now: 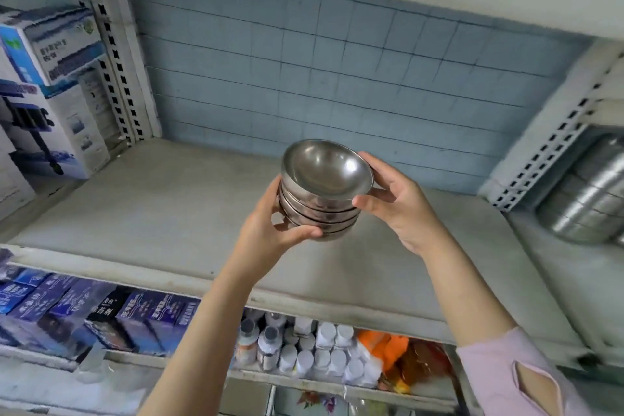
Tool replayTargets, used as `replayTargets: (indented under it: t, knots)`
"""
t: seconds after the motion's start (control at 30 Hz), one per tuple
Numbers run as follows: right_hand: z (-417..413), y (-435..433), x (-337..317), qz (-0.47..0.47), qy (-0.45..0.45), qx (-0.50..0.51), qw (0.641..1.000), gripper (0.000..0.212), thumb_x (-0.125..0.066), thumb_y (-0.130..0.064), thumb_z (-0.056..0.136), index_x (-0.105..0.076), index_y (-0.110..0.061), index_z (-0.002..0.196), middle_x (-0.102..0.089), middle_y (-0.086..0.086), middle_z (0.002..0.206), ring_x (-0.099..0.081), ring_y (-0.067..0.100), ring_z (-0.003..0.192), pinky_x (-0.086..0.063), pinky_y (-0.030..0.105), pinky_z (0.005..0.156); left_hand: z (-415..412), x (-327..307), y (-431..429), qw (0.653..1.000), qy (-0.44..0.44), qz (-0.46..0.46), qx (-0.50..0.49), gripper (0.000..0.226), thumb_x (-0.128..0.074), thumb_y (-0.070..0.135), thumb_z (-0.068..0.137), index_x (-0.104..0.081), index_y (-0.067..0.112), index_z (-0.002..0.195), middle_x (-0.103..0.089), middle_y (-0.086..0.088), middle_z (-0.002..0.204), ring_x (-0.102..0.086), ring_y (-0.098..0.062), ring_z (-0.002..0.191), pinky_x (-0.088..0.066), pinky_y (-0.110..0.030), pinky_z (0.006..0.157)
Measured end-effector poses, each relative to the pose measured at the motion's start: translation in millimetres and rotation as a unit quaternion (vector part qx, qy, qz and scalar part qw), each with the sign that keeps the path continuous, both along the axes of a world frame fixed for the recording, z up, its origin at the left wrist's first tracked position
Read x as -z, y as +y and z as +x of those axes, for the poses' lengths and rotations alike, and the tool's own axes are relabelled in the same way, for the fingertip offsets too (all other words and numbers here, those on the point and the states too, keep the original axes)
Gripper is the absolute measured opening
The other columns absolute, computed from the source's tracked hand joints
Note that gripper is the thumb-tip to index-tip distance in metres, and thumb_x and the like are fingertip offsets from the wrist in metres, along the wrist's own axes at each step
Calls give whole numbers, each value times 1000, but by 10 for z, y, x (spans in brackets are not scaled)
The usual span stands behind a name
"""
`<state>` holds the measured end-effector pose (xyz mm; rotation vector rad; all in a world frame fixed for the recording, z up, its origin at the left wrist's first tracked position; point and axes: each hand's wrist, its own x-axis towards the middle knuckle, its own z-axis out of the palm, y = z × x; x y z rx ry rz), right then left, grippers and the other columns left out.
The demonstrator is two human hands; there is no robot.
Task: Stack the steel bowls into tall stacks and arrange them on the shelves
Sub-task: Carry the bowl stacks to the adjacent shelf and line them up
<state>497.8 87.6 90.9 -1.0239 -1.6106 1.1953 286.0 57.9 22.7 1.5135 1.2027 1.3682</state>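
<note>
We had the stack (319, 203) clasped between left hand (270, 226) and right hand (398, 203); steel looked slick, rigid; hold low.

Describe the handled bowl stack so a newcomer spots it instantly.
Find the grey shelf before the blue tiled wall. Over its middle, the left hand and right hand grip a short stack of steel bowls. Unlike the steel containers far right, it is hand-held.

Legible text: none. Blue-and-white cartons (57, 57), upper left: print blurred. Purple boxes (148, 317), lower left: white characters, unreadable. Bottles (270, 344): labels indistinct.
</note>
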Motion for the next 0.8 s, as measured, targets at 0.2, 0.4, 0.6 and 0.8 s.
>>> replayTargets:
  t: [0.2, 0.4, 0.6, 0.8]
  knots:
    - [1292, -747, -274, 41, -4, 107, 993, 53, -72, -20, 72, -57, -32, 121, -70, -26, 109, -68, -2, 98, -53, 22, 84, 1276, -271, -89, 993, 30, 23, 115, 89, -83, 51, 56, -47, 36, 136, -65, 15, 119, -59, -3, 112, -48, -15, 83]
    - [2717, -1582, -503, 51, 14, 209, 977, 81, -76, -21, 66, -47, -25, 142, -68, -15, 123, -67, 1, 103, -55, 21, 79, 2745, -608, -419, 972, 50, 35, 226, 78, -85, 45, 62, -51, 40, 132, -65, 20, 119, -59, -1, 112, -45, -22, 94]
    - [3903, -2182, -597, 53, 15, 290, 955, 58, -75, -9, 80, -53, -33, 128, -67, -9, 119, -68, 1, 96, -57, 22, 78, 4042, -821, -732, 946, 58, 49, 315, 76, -87, 37, 62, -54, 30, 130, -67, 18, 113, -62, 5, 103, -46, -14, 90]
    - [4855, -2378, -519, 47, 42, 349, 935, 78, -78, -21, 70, -47, -26, 141, -63, -6, 131, -67, 9, 108, -57, 27, 82, 5100, -820, -758, 928, 73, 52, 363, 82, -81, 45, 61, -50, 31, 136, -66, 16, 119, -59, 1, 111, -45, -22, 98]
